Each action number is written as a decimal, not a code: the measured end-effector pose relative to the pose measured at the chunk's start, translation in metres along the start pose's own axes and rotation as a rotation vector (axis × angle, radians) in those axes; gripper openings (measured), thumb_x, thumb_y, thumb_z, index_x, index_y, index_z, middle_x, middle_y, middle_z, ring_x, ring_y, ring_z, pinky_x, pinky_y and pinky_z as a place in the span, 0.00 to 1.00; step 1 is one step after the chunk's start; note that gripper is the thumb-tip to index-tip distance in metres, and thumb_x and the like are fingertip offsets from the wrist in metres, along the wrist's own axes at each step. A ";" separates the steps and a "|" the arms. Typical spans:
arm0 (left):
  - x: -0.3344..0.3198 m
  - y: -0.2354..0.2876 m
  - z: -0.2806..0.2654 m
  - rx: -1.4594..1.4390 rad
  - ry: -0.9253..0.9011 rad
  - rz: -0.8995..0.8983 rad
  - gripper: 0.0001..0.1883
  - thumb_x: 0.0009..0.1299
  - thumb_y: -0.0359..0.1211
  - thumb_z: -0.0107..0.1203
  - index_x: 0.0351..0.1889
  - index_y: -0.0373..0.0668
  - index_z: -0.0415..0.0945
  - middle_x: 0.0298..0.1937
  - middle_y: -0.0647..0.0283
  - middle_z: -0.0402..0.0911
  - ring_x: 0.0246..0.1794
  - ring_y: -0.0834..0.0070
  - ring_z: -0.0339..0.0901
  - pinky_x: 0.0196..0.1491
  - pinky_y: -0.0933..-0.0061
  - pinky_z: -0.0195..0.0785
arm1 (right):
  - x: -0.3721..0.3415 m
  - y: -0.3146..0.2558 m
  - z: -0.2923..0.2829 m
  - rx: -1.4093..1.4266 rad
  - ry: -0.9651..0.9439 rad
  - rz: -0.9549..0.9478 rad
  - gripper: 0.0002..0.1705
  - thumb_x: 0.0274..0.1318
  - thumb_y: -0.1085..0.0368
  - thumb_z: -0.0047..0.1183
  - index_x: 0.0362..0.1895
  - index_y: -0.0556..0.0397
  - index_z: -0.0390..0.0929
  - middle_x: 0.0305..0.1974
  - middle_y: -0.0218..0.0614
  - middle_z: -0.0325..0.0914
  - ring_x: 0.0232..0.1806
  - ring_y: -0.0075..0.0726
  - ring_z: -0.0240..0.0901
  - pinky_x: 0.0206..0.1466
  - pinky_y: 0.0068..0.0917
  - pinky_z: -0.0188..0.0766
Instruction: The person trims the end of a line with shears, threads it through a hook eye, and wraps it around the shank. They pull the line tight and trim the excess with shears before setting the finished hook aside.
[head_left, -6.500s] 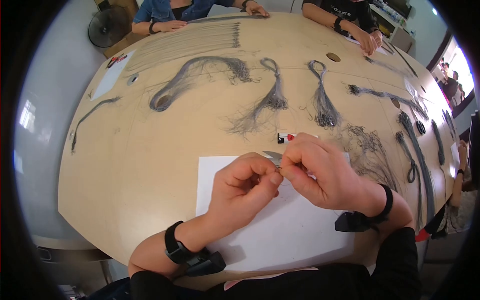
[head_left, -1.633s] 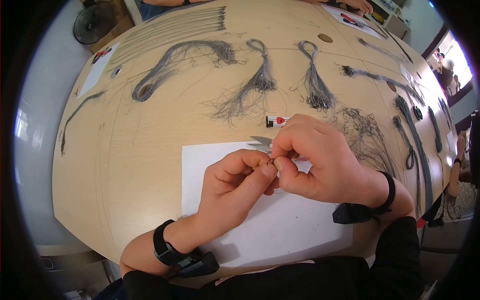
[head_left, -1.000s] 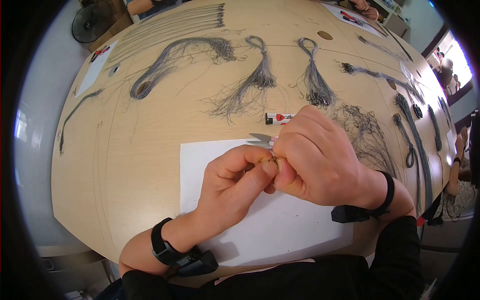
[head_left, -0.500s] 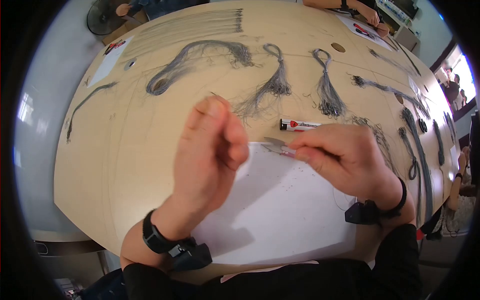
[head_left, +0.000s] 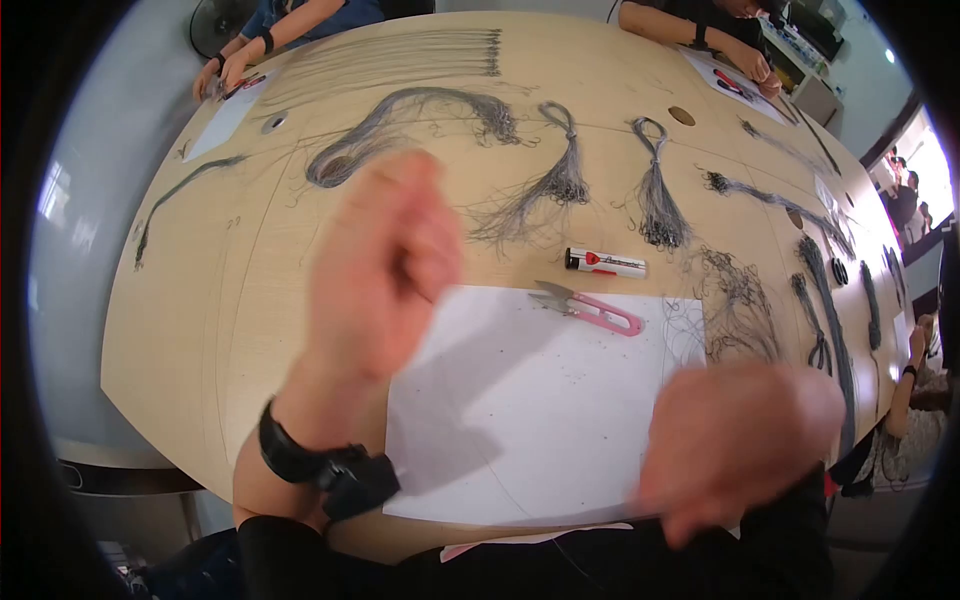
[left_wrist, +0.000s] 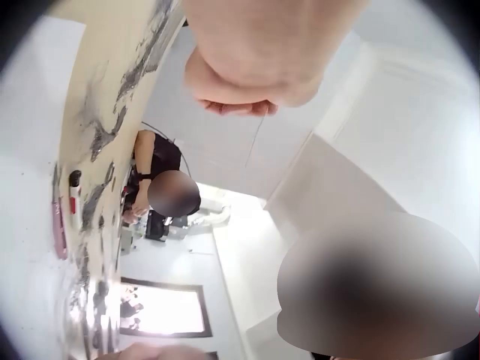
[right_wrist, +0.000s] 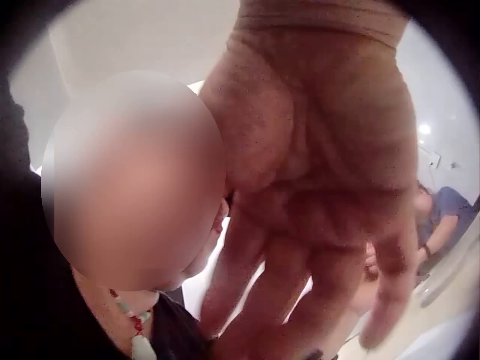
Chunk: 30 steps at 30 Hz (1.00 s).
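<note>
Here, the left of two hands (head_left: 382, 265) holds one line (left_wrist: 256, 141).

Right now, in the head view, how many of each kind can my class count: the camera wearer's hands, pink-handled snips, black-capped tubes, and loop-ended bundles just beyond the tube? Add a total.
Camera wearer's left hand and right hand: 2
Pink-handled snips: 1
Black-capped tube: 1
Loop-ended bundle and its similar neighbour: 2
Total: 6
</note>
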<state>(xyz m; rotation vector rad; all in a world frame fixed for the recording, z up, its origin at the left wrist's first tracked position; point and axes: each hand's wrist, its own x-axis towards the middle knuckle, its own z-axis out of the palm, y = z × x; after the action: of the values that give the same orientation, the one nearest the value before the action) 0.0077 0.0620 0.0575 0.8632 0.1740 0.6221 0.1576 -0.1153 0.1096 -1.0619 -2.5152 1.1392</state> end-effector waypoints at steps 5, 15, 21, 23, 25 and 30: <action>-0.030 -0.033 0.032 0.334 -0.178 -0.215 0.08 0.66 0.36 0.42 0.32 0.42 0.64 0.19 0.69 0.65 0.16 0.85 0.59 0.18 0.85 0.52 | 0.014 0.029 0.018 0.014 1.184 0.177 0.10 0.43 0.74 0.50 0.34 0.61 0.72 0.24 0.37 0.71 0.24 0.26 0.68 0.28 0.18 0.65; -0.030 -0.042 0.026 0.251 -0.218 -0.287 0.06 0.65 0.32 0.44 0.35 0.39 0.67 0.25 0.68 0.71 0.22 0.87 0.65 0.25 0.88 0.58 | 0.017 0.038 0.020 0.041 1.071 0.186 0.05 0.43 0.72 0.49 0.28 0.60 0.72 0.22 0.35 0.71 0.24 0.23 0.68 0.27 0.19 0.65; -0.033 -0.043 0.030 0.303 -0.223 -0.298 0.06 0.65 0.30 0.43 0.35 0.36 0.67 0.26 0.68 0.70 0.25 0.87 0.66 0.29 0.86 0.60 | 0.022 0.043 0.026 -0.088 1.079 0.186 0.06 0.38 0.72 0.50 0.23 0.56 0.66 0.20 0.35 0.66 0.20 0.32 0.65 0.24 0.22 0.63; -0.033 -0.045 0.029 0.314 -0.233 -0.295 0.06 0.65 0.30 0.43 0.35 0.36 0.67 0.27 0.68 0.70 0.25 0.87 0.66 0.29 0.86 0.60 | 0.022 0.042 0.026 -0.132 1.035 0.210 0.08 0.36 0.73 0.49 0.22 0.54 0.63 0.20 0.35 0.64 0.22 0.38 0.64 0.24 0.25 0.62; -0.033 -0.047 0.027 0.325 -0.242 -0.290 0.06 0.65 0.30 0.43 0.35 0.36 0.67 0.27 0.67 0.70 0.25 0.87 0.65 0.29 0.86 0.60 | 0.024 0.045 0.027 -0.152 1.051 0.195 0.08 0.35 0.74 0.49 0.22 0.54 0.62 0.20 0.36 0.63 0.22 0.39 0.62 0.24 0.27 0.61; -0.031 -0.049 0.025 0.274 -0.215 -0.328 0.05 0.65 0.28 0.42 0.33 0.37 0.68 0.26 0.68 0.71 0.24 0.86 0.65 0.28 0.87 0.60 | 0.026 0.054 0.029 -0.364 1.084 0.080 0.09 0.31 0.77 0.45 0.23 0.54 0.63 0.21 0.34 0.63 0.21 0.35 0.60 0.25 0.25 0.60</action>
<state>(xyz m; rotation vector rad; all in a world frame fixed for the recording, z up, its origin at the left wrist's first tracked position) 0.0137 0.0038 0.0334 1.1301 0.2036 0.1983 0.1553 -0.0903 0.0480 -1.3560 -1.7842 -0.0083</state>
